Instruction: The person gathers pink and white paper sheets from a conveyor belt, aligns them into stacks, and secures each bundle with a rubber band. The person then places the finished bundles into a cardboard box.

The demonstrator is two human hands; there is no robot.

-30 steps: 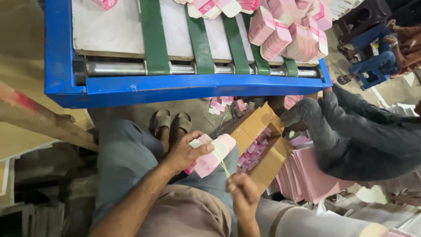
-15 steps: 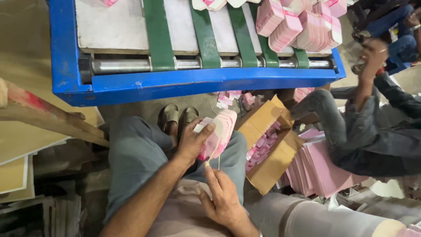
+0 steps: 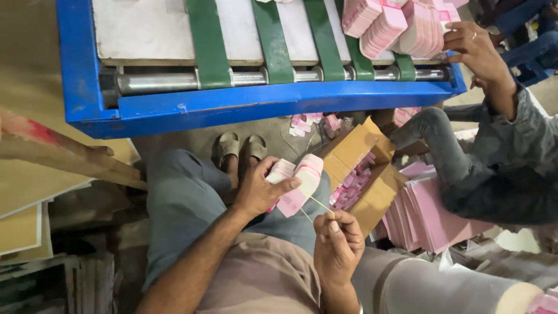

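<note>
My left hand point(image 3: 256, 189) grips a bundle of pink and white folded cartons point(image 3: 297, 185) over my lap. My right hand point(image 3: 337, 244) pinches a yellow rubber band point(image 3: 317, 203) that stretches up to the bundle. An open brown cardboard box point(image 3: 372, 174) with pink bundles inside sits on the floor just to the right of the bundle.
A blue-framed conveyor point(image 3: 244, 104) with green belts crosses the top, stacks of pink cartons point(image 3: 401, 26) at its right end. A co-worker's hand point(image 3: 476, 49) rests on those stacks; the person sits at right. Flat pink sheets point(image 3: 424, 215) lie beside the box. Cardboard sheets point(image 3: 35, 192) pile at left.
The bundle has turned in my left hand and my right hand now pulls the rubber band taut from it. The co-worker's hand has reached onto the conveyor stacks.
</note>
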